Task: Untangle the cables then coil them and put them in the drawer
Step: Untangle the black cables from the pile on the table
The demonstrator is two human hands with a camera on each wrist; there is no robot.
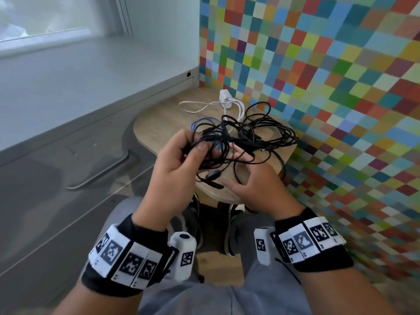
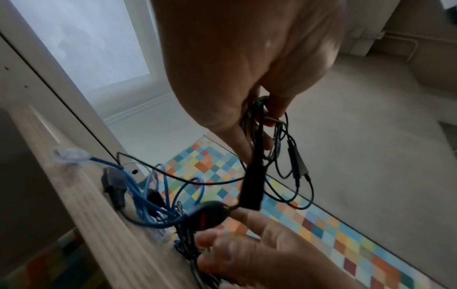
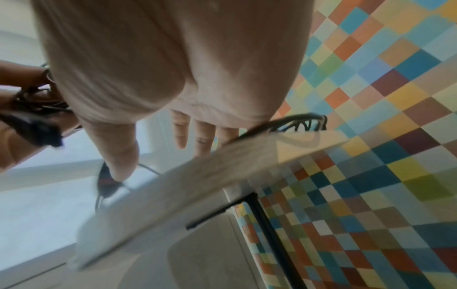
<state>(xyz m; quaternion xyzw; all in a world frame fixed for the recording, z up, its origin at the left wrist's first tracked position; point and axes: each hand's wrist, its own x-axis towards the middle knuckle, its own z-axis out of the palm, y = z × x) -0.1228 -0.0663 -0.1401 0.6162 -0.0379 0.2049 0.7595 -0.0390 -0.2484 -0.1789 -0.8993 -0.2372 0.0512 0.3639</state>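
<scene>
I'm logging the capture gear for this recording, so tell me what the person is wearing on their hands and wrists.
The left hand and right hand are bare, with no gloves. Each wrist carries a black fabric wristband ringed by white blocks printed with black square markers. A small white camera unit with its own marker sits on the inner side of each wrist. Grey trousers show below.

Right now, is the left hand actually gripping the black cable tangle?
Touching. In the head view the left hand has thumb and fingers curled round several strands of the black cable tangle; the left wrist view shows strands pinched too.
</scene>
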